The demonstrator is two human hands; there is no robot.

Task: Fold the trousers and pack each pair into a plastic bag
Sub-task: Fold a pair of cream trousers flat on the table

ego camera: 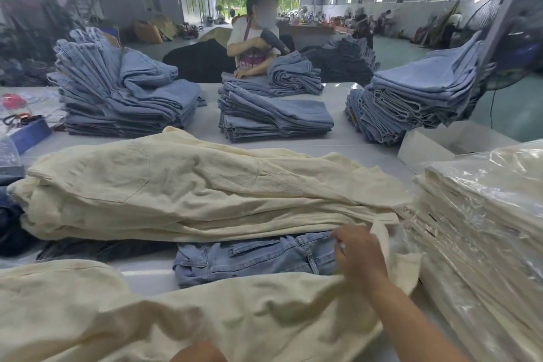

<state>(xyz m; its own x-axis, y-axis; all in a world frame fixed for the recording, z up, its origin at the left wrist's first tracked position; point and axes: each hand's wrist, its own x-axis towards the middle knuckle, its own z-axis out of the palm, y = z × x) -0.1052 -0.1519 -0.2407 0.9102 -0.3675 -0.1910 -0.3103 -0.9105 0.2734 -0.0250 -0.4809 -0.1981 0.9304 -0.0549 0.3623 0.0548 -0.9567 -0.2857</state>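
A pair of cream trousers [164, 314] lies spread across the near edge of the table. My right hand [360, 256] grips its cloth near the waist end at the right. My left hand [197, 353] shows only as a sliver at the bottom edge, half under the cloth; its grip is hidden. Behind it sits a pile of cream trousers [182, 194]. A folded pair of blue jeans [252, 258] lies between the pile and the spread pair. At the right stands a stack of bagged cream trousers [484, 229] in clear plastic.
Three stacks of blue jeans [123, 97] [273, 117] [411, 103] stand further back on the white table [352, 138]. A person [255, 38] works at the far side with a dark handheld tool. A white box [440, 144] sits at the right, a fan [499, 47] beyond it.
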